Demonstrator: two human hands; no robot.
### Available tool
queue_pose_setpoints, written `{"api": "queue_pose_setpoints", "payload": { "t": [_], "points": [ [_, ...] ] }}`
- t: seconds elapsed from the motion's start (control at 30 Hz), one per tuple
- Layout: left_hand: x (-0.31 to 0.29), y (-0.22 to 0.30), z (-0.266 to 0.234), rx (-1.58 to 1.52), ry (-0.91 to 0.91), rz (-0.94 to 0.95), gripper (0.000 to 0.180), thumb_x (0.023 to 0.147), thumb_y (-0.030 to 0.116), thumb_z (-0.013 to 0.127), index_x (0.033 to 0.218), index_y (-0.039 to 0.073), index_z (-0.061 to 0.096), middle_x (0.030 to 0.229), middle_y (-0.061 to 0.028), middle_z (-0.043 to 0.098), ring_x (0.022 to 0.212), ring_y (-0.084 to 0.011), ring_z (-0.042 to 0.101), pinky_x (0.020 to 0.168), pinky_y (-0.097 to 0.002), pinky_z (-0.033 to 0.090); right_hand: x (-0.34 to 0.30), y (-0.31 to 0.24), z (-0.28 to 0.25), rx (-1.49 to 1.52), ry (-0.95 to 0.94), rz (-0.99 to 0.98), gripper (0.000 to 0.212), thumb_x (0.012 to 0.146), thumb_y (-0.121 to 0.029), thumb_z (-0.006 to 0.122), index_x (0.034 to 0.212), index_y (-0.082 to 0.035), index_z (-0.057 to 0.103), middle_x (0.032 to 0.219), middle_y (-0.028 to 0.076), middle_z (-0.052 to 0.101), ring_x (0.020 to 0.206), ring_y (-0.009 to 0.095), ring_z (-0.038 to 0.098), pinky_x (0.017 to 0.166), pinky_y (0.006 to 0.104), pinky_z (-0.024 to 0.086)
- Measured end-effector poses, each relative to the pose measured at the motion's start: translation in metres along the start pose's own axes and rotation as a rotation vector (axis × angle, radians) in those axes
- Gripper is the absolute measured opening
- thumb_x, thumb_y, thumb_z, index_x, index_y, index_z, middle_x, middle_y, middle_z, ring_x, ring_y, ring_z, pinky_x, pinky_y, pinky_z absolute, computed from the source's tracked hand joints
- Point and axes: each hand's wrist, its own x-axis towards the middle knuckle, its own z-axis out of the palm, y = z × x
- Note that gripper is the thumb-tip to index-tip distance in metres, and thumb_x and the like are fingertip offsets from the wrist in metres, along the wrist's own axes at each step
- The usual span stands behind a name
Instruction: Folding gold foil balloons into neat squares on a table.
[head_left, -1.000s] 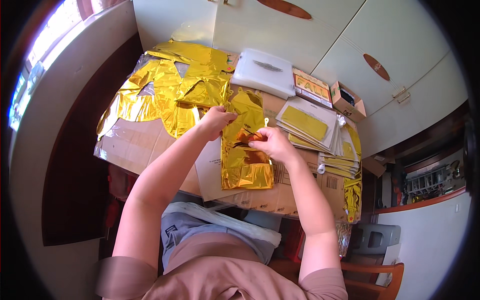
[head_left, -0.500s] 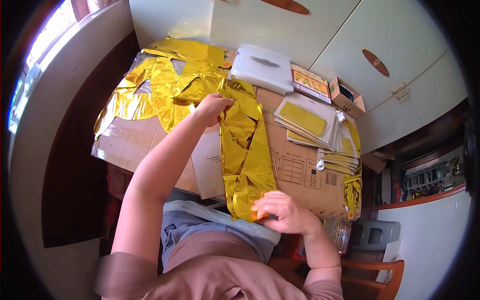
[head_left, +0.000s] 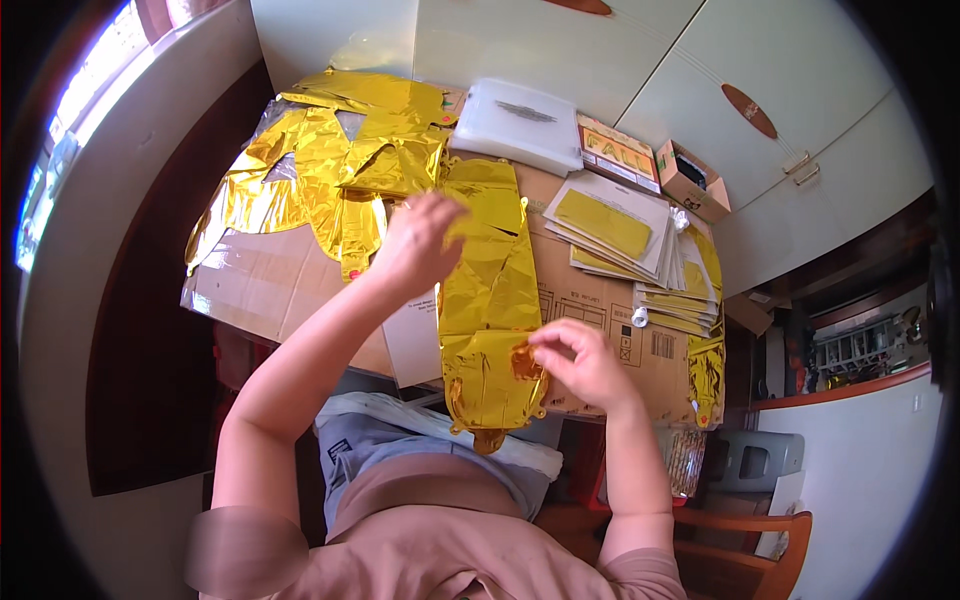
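A flat, uninflated gold foil balloon (head_left: 490,285) lies lengthwise on the cardboard. Its near end, with small tabs and a tail, hangs over the front edge. My left hand (head_left: 422,243) is above the balloon's left edge, slightly smeared, with thumb and fingers apart and holding nothing. At the near right edge of the foil, my right hand (head_left: 580,362) has thumb and forefinger pinched; an orange reflection shows in the foil under the fingertips. More gold foil balloons (head_left: 325,165) lie crumpled and overlapping at the far left.
Cardboard (head_left: 590,375) covers the table. A stack of white envelopes with gold fronts (head_left: 605,225) stands right, beside a clear lidded box (head_left: 518,125), a printed box (head_left: 618,150) and a small open carton (head_left: 695,185). A wooden chair (head_left: 790,555) stands at lower right.
My left hand has let go of the balloon and come slightly nearer. My right hand has moved up along its right edge. The foil's near end now lies flatter and wider.
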Motion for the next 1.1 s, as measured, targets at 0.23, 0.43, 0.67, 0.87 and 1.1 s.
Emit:
{"api": "queue_pose_setpoints", "payload": {
  "t": [0.23,0.43,0.67,0.87,1.1],
  "points": [
    [-0.051,0.009,0.017,-0.046,-0.223,0.112,0.028,0.083,0.017,0.071,0.109,0.007,0.07,0.12,-0.0104,0.065,0.116,-0.0316,0.059,0.104,-0.0443,0.045,0.082,0.001,-0.006,-0.235,-0.07,-0.047,0.03,0.086,-0.002,0.063,0.115,-0.002,0.068,0.111,0.008,0.067,0.08,0.016,0.063,0.076,0.029,0.053],
    [-0.058,0.005,0.019,-0.07,-0.16,0.148,0.028,0.083,0.017,0.07,0.11,0.007,0.07,0.12,-0.0106,0.064,0.117,-0.0317,0.059,0.103,-0.0453,0.045,0.121,0.007,0.005,-0.505,-0.265,-0.12,0.044,0.08,-0.002,0.06,0.124,-0.006,0.062,0.119,0.013,0.06,0.104,0.03,0.063,0.089,0.0374,0.053],
    [-0.066,0.006,0.024,-0.082,-0.069,0.163,0.032,0.084,0.015,0.069,0.115,0.007,0.069,0.124,-0.0107,0.063,0.121,-0.0318,0.057,0.104,-0.0455,0.043,0.134,-0.017,0.005,-0.787,-0.393,-0.014,0.046,0.072,-0.01,0.065,0.117,-0.008,0.06,0.118,0.015,0.059,0.113,0.037,0.06,0.1,0.044,0.048],
    [-0.067,0.007,0.027,-0.043,-0.043,0.176,0.035,0.083,0.017,0.069,0.116,0.008,0.067,0.123,-0.0099,0.062,0.125,-0.0293,0.055,0.107,-0.0446,0.042,0.138,-0.013,0.006,-0.895,-0.408,-0.067,0.031,0.069,-0.017,0.068,0.098,-0.009,0.068,0.104,0.015,0.062,0.109,0.033,0.06,0.095,0.0436,0.046],
    [-0.067,0.009,0.026,-0.04,-0.044,0.179,0.035,0.082,0.017,0.068,0.116,0.008,0.067,0.123,-0.0098,0.063,0.125,-0.0296,0.055,0.107,-0.0453,0.042,0.134,-0.016,0.008,-1.073,-0.373,-0.318,0.024,0.065,-0.018,0.068,0.085,-0.008,0.075,0.094,0.012,0.06,0.108,0.029,0.056,0.113,0.0499,0.033]
  ]
}}
